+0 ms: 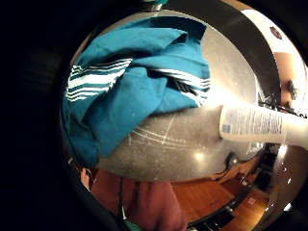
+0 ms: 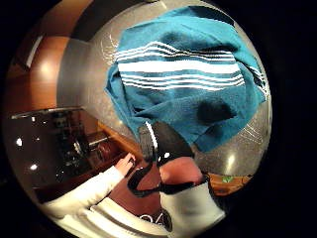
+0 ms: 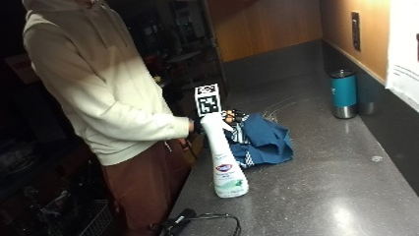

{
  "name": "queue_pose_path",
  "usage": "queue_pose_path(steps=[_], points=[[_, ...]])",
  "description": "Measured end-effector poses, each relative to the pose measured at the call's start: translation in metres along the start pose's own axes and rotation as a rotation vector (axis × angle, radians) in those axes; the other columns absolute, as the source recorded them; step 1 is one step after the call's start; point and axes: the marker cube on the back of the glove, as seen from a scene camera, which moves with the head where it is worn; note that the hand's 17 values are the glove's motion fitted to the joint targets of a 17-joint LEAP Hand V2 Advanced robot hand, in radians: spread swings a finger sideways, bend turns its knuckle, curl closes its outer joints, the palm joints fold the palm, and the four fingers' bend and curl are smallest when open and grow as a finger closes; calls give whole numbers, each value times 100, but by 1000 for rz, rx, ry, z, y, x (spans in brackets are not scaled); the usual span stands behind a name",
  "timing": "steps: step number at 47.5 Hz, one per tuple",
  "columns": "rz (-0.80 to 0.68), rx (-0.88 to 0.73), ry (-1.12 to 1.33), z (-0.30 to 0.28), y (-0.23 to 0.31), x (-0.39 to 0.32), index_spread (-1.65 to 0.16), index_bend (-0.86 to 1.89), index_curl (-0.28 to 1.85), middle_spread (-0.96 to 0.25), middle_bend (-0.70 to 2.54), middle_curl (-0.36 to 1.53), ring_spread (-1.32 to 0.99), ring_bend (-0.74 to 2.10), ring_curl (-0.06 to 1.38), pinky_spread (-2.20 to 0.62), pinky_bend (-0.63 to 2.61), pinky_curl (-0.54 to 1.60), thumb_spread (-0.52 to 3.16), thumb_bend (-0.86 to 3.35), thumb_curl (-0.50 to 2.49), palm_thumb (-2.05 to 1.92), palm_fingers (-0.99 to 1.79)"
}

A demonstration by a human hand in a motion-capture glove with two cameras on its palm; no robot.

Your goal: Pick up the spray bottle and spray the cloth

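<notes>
Spray bottle (image 3: 225, 162) upright on counter (image 3: 327, 187), gloved right hand's (image 3: 196, 125) grip curled round its neck, teal cloth (image 3: 262, 140) just behind.

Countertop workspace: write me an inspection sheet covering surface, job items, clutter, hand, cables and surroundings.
Surface: dark speckled countertop, faint scratch marks near the cloth.
Job's things: white spray bottle standing upright on the counter near its front edge; teal cloth with white stripes lying crumpled just behind it.
Clutter: teal tumbler upright by the back wall.
Hand: gloved right hand at the bottle's trigger head, largely hidden behind it; whether the fingers grip it cannot be told.
Cables: a black cable with a plug lies on the counter's near corner.
Surroundings: wooden wall panel with a wall socket; a person in a pale hoodie stands at the counter's edge.
</notes>
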Motion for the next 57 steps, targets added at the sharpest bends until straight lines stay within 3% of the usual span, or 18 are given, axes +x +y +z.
queue_pose_path(steps=[7, 16, 37, 57], points=[[4, -2, -8, 0, 1, -1, -33, 18, 11, 0, 17, 8, 9, 24, 7, 18, 38, 15, 73, 18, 12, 38, 11], [16, 8, 25, 2, 1, -2, -40, 18, 17, 0, 18, 13, 11, 26, 11, 22, 39, 20, 94, 12, 18, 42, 7], [-8, 16, -19, -5, 11, 7, -43, 17, 24, 1, 18, 21, 13, 28, 17, 24, 38, 27, 105, 0, 26, 48, 4], [57, 68, -15, -12, 23, 22, -42, 17, 27, 1, 18, 24, 13, 28, 21, 24, 39, 30, 107, -2, 29, 50, 3]])
